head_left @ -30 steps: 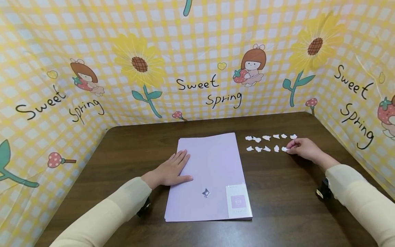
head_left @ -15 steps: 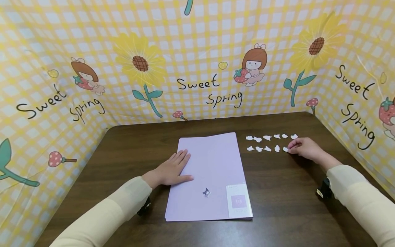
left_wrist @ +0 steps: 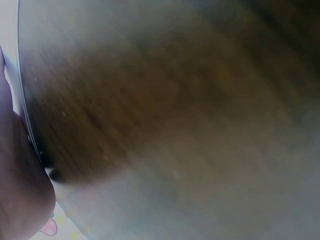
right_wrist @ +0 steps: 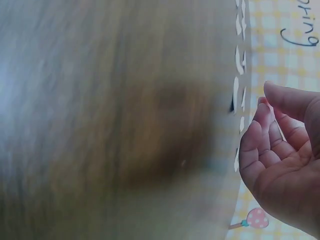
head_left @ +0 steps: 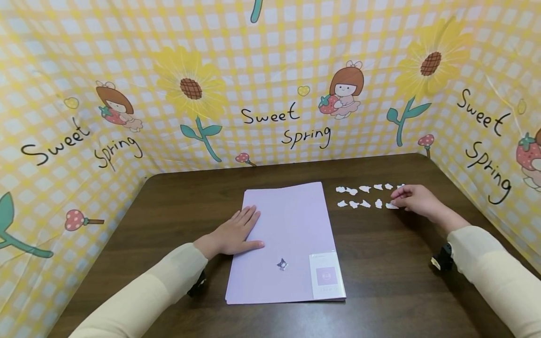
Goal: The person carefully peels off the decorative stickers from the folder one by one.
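Observation:
In the head view, a flat lilac folder (head_left: 291, 220) lies mid-table, with a small dark cartoon-figure sticker (head_left: 282, 265) on its lower part. Spread over the folder's left edge, my left hand (head_left: 234, 232) rests with straight fingers. Small white cutouts (head_left: 365, 188) lie in two rows to the right of the folder. My right hand (head_left: 416, 202) is at the right end of these rows, thumb and index finger slightly apart, thumb tip overlapping the front row's last cutout (head_left: 390, 205). The right wrist view shows loosely curled fingers (right_wrist: 252, 135) with nothing evident in them.
A white label (head_left: 327, 277) under clear film sits at the folder's lower right corner. The dark wooden table (head_left: 177, 197) has a yellow checked cloth (head_left: 270, 56) hanging behind and along both sides.
My right hand's thumb and index finger have parted a little and lifted slightly at the front row's last cutout, which shows more now. My left hand has stayed still.

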A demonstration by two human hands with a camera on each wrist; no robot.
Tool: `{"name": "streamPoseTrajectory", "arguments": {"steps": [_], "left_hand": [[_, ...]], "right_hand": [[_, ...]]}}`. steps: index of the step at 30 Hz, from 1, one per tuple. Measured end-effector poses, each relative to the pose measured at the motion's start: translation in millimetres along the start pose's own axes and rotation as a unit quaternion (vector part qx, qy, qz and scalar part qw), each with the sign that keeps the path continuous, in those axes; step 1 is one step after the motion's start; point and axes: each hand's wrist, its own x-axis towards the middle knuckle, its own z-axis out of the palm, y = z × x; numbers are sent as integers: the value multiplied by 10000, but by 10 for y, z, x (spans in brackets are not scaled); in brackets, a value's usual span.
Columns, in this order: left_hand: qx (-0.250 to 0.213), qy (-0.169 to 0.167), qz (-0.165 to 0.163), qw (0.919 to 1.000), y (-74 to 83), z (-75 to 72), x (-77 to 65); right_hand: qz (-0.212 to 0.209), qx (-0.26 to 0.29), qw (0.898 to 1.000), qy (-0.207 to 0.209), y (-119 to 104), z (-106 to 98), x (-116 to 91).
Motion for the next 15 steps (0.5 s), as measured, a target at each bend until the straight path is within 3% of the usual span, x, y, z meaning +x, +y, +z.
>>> {"name": "streamPoseTrajectory", "arguments": {"steps": [15], "left_hand": [[-11,-22,32,10000,-5,-4,-9]], "right_hand": [[-252,546,9981,-125,-355,234,17]]}}
